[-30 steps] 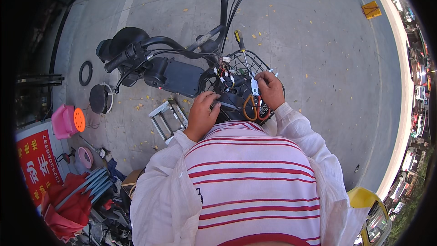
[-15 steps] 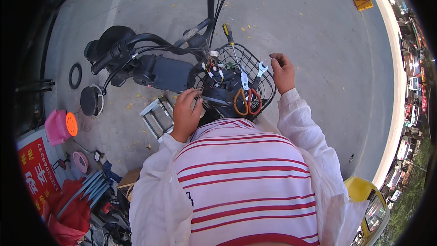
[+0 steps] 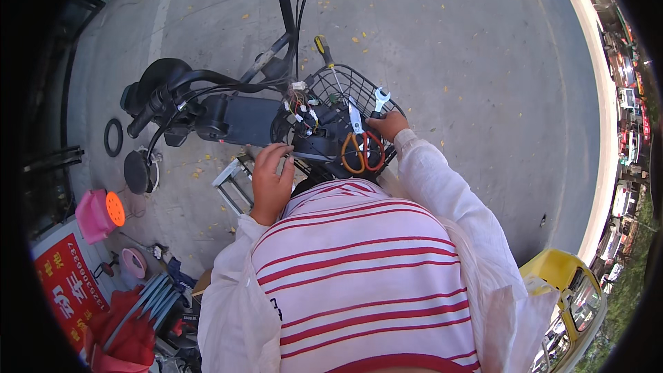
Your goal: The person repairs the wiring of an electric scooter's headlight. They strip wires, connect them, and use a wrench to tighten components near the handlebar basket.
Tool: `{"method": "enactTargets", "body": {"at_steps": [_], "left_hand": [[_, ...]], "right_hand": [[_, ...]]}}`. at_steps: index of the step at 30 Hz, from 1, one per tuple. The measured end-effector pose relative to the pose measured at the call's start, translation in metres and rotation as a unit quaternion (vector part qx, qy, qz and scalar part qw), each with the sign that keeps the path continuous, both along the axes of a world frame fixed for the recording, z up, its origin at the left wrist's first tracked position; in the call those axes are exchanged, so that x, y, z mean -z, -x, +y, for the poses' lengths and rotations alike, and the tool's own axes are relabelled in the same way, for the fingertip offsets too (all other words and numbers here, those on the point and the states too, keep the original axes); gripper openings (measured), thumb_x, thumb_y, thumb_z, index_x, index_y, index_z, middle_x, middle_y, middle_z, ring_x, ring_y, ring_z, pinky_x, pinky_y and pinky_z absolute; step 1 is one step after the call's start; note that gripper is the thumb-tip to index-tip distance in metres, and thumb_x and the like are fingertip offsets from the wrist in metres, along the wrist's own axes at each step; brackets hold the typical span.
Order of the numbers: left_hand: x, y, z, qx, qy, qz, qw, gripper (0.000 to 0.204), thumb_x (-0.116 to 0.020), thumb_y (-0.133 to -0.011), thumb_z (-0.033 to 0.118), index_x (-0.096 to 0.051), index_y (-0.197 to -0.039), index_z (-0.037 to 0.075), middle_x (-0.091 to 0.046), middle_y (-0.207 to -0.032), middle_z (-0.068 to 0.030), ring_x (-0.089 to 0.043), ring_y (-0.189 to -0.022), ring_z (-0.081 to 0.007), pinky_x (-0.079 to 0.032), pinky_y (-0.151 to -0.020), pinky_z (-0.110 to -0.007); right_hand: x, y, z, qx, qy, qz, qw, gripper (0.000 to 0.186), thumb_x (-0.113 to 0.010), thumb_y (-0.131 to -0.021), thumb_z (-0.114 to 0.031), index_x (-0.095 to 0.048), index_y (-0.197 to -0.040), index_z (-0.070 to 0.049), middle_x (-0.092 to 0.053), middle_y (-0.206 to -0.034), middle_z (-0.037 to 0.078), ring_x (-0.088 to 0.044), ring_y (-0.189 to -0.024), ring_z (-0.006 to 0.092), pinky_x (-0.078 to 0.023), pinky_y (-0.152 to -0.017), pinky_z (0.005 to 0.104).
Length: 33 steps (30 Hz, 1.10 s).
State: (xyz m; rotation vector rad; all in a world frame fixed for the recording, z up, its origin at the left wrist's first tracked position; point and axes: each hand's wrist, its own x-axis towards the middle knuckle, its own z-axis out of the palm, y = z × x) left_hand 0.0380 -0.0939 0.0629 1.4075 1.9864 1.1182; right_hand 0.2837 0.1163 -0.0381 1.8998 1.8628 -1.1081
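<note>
An electric scooter (image 3: pixel 248 117) stands before me, with a black wire basket (image 3: pixel 349 79) on its front. My right hand (image 3: pixel 392 126) is at the basket's right side, its fingers closed around the lower part of an open-ended wrench (image 3: pixel 381 99) whose jaw points up and away. Beside it lie shears (image 3: pixel 355 117) with one orange and one red handle. A yellow-and-black screwdriver (image 3: pixel 322 47) leans in the basket's far side. My left hand (image 3: pixel 271 183) holds nothing, fingers apart, its tips by the dark housing (image 3: pixel 314 146) left of the shears. Loose coloured wires with white connectors (image 3: pixel 302 107) stick out above the housing.
The handlebar (image 3: pixel 285 7) reaches far ahead. A metal stool-like frame (image 3: pixel 233 183) stands left of the basket. Farther left are a tyre (image 3: pixel 113 137), a round black seat (image 3: pixel 137 172) and a pink container (image 3: pixel 93 215). A yellow vehicle (image 3: pixel 552 269) is at lower right.
My right hand has moved down and left from beside the basket onto the wrench. My left hand stays by the housing. The whole view has shifted slightly.
</note>
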Motion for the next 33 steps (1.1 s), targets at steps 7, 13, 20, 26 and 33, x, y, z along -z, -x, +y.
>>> {"method": "enactTargets", "body": {"at_steps": [7, 13, 20, 26, 33], "left_hand": [[-0.003, -0.004, 0.004, 0.017, 0.002, 0.003, 1.0, 0.021, -0.061, -0.086, 0.007, -0.066, -0.105, 0.001, -0.062, -0.109, -0.0159, -0.059, -0.101, -0.0322, -0.045, -0.09, -0.038], [-0.005, -0.005, 0.006, 0.024, 0.001, 0.008, 1.0, 0.021, -0.061, -0.086, 0.007, -0.066, -0.104, 0.0, -0.062, -0.108, -0.0153, -0.059, -0.101, -0.0312, -0.045, -0.091, -0.037], [-0.007, -0.005, 0.01, 0.031, 0.0, 0.0, 1.0, 0.019, -0.06, -0.085, 0.004, -0.066, -0.103, -0.001, -0.062, -0.108, -0.0147, -0.06, -0.1, -0.0293, -0.045, -0.09, -0.036], [-0.022, -0.003, 0.021, 0.036, -0.03, -0.043, 0.998, 0.018, -0.058, -0.088, 0.003, -0.065, -0.104, -0.002, -0.063, -0.107, -0.0138, -0.061, -0.1, -0.0247, -0.047, -0.088, -0.033], [-0.071, -0.014, 0.068, 0.114, 0.101, -0.483, 0.862, 0.03, -0.062, -0.092, 0.014, -0.058, -0.117, -0.001, -0.064, -0.112, -0.0117, -0.064, -0.094, -0.0168, -0.052, -0.083, -0.028]], "right_hand": [[0.027, -0.003, -0.014, 0.109, -0.093, 0.05, 0.988, 0.04, -0.074, -0.072, -0.035, -0.069, -0.084, 0.003, -0.069, -0.08, 0.017, -0.068, -0.073, 0.0274, -0.052, -0.069, 0.0371], [0.044, -0.03, -0.015, 0.242, -0.084, 0.186, 0.949, 0.027, -0.07, -0.076, -0.017, -0.064, -0.086, 0.007, -0.066, -0.073, 0.012, -0.064, -0.061, 0.0185, -0.051, -0.054, 0.0308], [0.014, -0.058, -0.016, 0.356, -0.027, 0.383, 0.852, 0.024, -0.064, -0.086, -0.008, -0.056, -0.106, 0.002, -0.064, -0.088, 0.01, -0.064, -0.076, 0.0174, -0.055, -0.065, 0.0301], [-0.07, -0.046, -0.016, 0.356, 0.07, 0.52, 0.774, 0.024, -0.061, -0.088, -0.007, -0.055, -0.109, 0.004, -0.065, -0.09, 0.011, -0.065, -0.081, 0.0206, -0.055, -0.072, 0.0331], [-0.169, 0.023, -0.03, 0.208, 0.256, 0.643, 0.691, 0.022, -0.063, -0.087, -0.007, -0.059, -0.107, 0.002, -0.065, -0.096, 0.01, -0.065, -0.089, 0.0192, -0.053, -0.082, 0.0328]]}}
